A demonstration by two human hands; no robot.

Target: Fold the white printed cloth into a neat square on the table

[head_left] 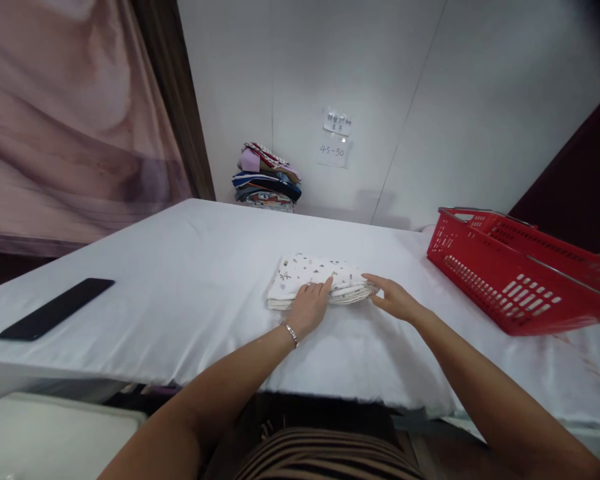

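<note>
A folded white cloth (313, 269) with small scattered prints lies on the white-covered table in front of me, its layers stacked at the near edge. My left hand (312, 307), with a bracelet at the wrist, rests on the near side of the cloth, fingers laid over its top and thumb pointing right. At the cloth's right end is my right hand (395, 298), its thumb low and index finger above, with the layered edge held between them.
A red plastic basket (485, 280) with metal handles stands on the right. On the left lies a flat black object (57, 309). Folded fabrics (267, 177) are piled by the wall beyond the table (180, 267). Paper signs (334, 151) hang there. A pinkish curtain (75, 120) hangs at left.
</note>
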